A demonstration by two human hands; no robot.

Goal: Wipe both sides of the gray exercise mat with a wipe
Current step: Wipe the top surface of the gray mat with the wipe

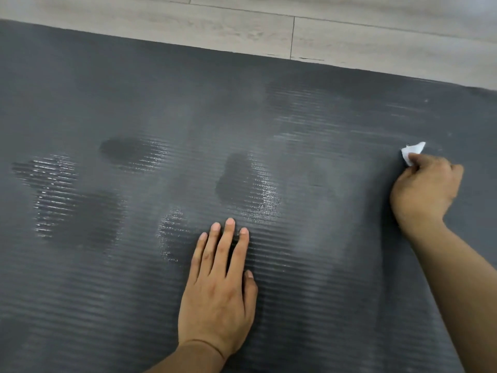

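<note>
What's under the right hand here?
A white wipe, gripped by the right hand against the gray mat. Only one corner sticks out past the fingers; the rest is covered.

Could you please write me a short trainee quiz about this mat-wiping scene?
1. True or false: the left hand lies flat, fingers straight, on the ribbed gray exercise mat.
2. The crumpled white wipe is gripped by: A) the left hand, B) the right hand, C) neither.
3. Fill in: the shiny patches on the mat look ___.
Key: 1 true; 2 B; 3 wet.
</note>
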